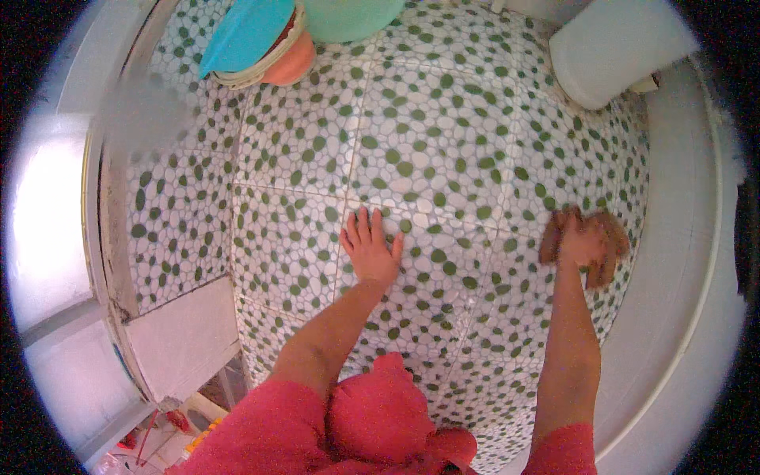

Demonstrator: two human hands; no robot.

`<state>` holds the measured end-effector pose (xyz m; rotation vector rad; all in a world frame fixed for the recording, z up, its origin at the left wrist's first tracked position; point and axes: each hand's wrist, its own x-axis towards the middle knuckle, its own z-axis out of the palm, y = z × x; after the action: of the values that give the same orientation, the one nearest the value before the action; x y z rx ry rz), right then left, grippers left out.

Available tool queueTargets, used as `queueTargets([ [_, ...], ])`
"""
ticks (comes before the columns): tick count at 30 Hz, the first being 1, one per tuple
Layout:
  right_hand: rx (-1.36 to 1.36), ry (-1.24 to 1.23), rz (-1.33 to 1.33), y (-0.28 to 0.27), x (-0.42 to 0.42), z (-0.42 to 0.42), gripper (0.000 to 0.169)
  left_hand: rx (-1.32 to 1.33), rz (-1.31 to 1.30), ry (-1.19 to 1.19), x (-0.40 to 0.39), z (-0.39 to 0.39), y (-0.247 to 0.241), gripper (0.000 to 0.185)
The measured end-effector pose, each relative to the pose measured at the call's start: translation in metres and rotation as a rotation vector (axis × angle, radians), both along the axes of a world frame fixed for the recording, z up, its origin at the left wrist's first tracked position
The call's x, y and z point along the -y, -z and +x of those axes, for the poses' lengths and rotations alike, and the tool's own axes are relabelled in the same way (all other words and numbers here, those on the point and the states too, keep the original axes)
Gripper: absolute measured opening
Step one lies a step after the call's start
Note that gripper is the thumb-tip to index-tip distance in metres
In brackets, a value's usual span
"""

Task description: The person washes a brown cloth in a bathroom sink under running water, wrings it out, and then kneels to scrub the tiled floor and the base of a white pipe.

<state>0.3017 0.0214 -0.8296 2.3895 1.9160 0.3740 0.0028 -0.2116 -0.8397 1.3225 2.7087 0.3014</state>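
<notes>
My left hand (372,250) rests with spread fingers on the tiled floor (427,124), palm down and holding nothing. The tiles carry a pattern of white and green pebbles. Far to the right, my right hand (585,242) presses a brown cloth (608,237) against the floor, close to the foot of the white wall. Hand and cloth are blurred there, and the cloth bunches out on both sides of the fingers. A wet-looking shine (460,312) lies on the tiles between my arms.
A blue basin (249,35) leans on a salmon-coloured container (291,62) at the top left, beside a pale green tub (353,18). The white pedestal (611,53) stands top right. A white wall (677,237) bounds the right side; a door frame (113,237) runs along the left.
</notes>
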Motion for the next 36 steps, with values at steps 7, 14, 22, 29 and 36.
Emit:
queueTargets([
  [7,-0.616,-1.092,-0.100,-0.025,0.002,-0.317,0.039,0.060,-0.040,-0.002,-0.001,-0.004,-0.003,0.062],
  [14,-0.656,-1.813,-0.410,0.013,0.161,-0.367,0.033,-0.004,-0.200,0.063,0.005,0.007,0.005,0.058],
  [22,-0.420,-1.068,-0.216,-0.031,-0.002,-0.213,0.044,0.022,-0.027,0.037,-0.002,0.000,-0.003,0.065],
  [29,-0.360,-0.631,0.102,-0.012,0.069,0.028,0.050,-0.047,0.046,0.073,-0.002,0.005,0.003,0.060],
  [36,-0.490,-0.457,-0.197,-0.024,0.311,0.025,0.055,0.200,0.356,0.223,0.032,0.021,0.009,0.052],
])
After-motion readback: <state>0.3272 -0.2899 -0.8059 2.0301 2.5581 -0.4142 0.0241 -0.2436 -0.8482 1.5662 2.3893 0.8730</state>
